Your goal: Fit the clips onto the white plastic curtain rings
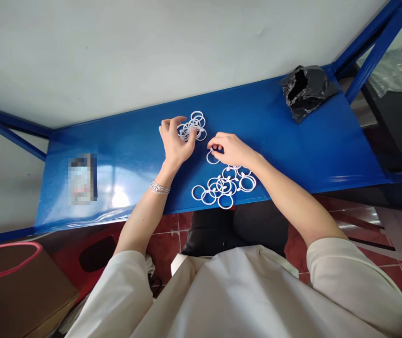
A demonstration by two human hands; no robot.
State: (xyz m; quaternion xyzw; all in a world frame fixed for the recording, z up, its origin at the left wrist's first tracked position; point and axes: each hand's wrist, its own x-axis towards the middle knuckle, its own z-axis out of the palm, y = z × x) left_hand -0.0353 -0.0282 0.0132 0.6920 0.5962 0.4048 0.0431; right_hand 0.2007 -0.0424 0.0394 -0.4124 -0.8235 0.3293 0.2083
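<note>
partly hidden, l fingers [168, 124] curled on ring pile [197, 119], r fingers [218, 142] pinching ring [209, 158]

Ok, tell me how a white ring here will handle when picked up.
A white ring will likely feel light and fairly stiff, since its thin band holds a clean circle. On the glossy blue shelf it may skid when pushed. Lifted from the pile, it could drag overlapping rings along.
</note>
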